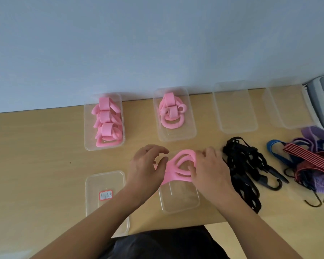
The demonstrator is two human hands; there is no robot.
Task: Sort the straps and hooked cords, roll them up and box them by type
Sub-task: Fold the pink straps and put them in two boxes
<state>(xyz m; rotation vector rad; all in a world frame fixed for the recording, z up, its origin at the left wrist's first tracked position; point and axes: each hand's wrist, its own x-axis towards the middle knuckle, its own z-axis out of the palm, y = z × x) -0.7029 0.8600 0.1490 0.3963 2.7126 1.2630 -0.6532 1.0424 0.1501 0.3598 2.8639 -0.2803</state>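
Coiling pink strap [178,168] over bench [45,156]: both hands' fingers [192,168] clamped on loops, keeping coil tight; box [176,131] at 12 o'clock.

Head view, steeply down, near table [36,165]

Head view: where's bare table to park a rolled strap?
Widest bare table lies left of the fuller pink box and the stickered lid. A narrower strip runs between the two pink boxes. Crowded at right: black cords beside the right hand, then the mixed pile.
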